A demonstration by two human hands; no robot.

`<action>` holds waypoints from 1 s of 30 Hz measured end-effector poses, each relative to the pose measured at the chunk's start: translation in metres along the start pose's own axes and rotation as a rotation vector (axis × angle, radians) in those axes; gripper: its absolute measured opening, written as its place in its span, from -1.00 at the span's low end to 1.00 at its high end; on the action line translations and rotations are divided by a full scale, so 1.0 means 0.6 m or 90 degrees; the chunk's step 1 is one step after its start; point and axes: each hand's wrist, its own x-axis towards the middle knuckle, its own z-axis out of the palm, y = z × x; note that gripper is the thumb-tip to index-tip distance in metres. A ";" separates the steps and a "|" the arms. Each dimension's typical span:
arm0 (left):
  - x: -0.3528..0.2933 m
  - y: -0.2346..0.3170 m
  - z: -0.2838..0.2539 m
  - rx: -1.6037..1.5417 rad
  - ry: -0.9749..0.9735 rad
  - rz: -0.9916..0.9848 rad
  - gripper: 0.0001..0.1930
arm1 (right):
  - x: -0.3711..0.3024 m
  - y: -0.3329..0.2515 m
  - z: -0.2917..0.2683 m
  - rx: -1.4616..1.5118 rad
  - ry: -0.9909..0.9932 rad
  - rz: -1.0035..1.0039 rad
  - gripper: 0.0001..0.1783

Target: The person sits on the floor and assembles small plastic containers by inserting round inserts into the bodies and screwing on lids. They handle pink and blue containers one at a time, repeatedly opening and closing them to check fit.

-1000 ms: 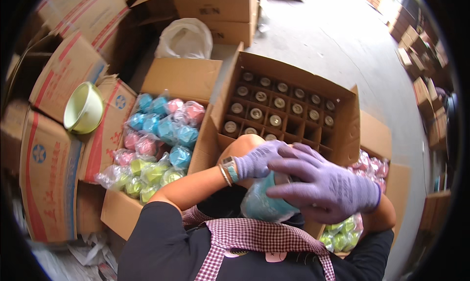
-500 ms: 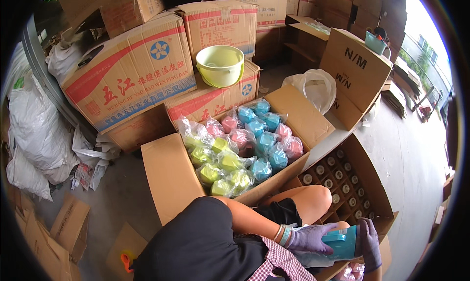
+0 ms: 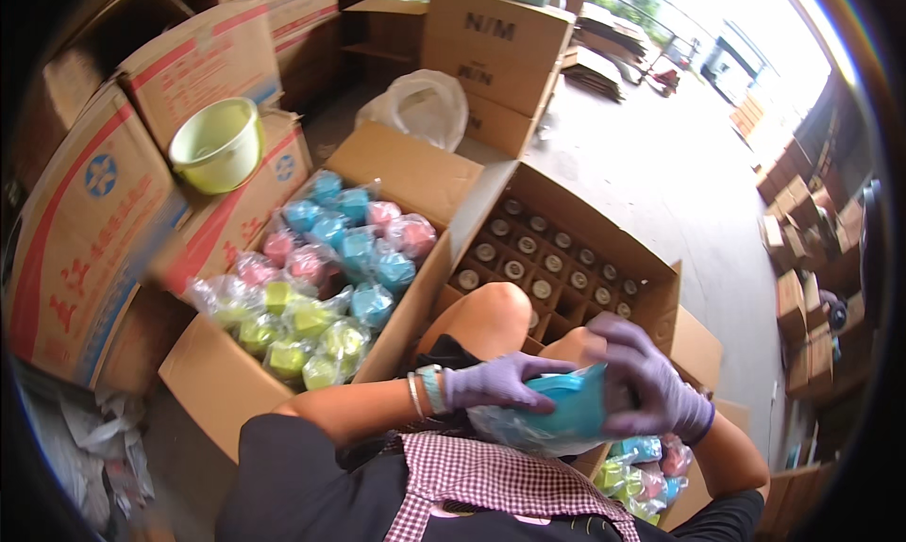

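Observation:
A blue plastic jug-like casing [image 3: 574, 412] with a handle lies sideways in front of my chest, clear plastic film wrapped round its lower part. My left hand [image 3: 498, 383], in a purple glove, is closed on its handle side. At its other, dark end, my right hand [image 3: 651, 380] in a matching glove cups the rim, thumb below and fingers above. These fingers are partly smeared by motion. Just beyond my knees stands a divided carton [image 3: 634, 229] with round, pale-topped pieces in its cells. By my right forearm, another carton holds film-wrapped coloured pieces [image 3: 642, 476].
Left of my knees, an open carton [image 3: 411, 160] holds film-wrapped blue, pink and yellow-green pieces. A pale green bucket [image 3: 217, 146] sits on printed cartons [image 3: 75, 231]. A white sack [image 3: 415, 108] lies near a tall brown carton [image 3: 491, 61]. Flattened cardboard [image 3: 604, 56] is stacked farther off.
My view has swung to the right, so the cartons appear farther left. The blue casing stays between both hands; my right hand's fingers have shifted over its dark end.

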 end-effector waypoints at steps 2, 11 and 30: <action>0.007 0.006 -0.036 -0.057 -0.080 -0.035 -0.17 | 0.003 -0.026 -0.013 -0.155 -0.132 -0.163 -0.31; 0.034 -0.011 0.038 0.023 -0.028 0.022 0.01 | -0.084 0.088 0.024 0.038 0.129 0.169 -0.46; 0.008 -0.045 0.053 0.357 0.316 -0.034 0.11 | -0.053 0.082 0.047 0.183 0.176 0.394 0.10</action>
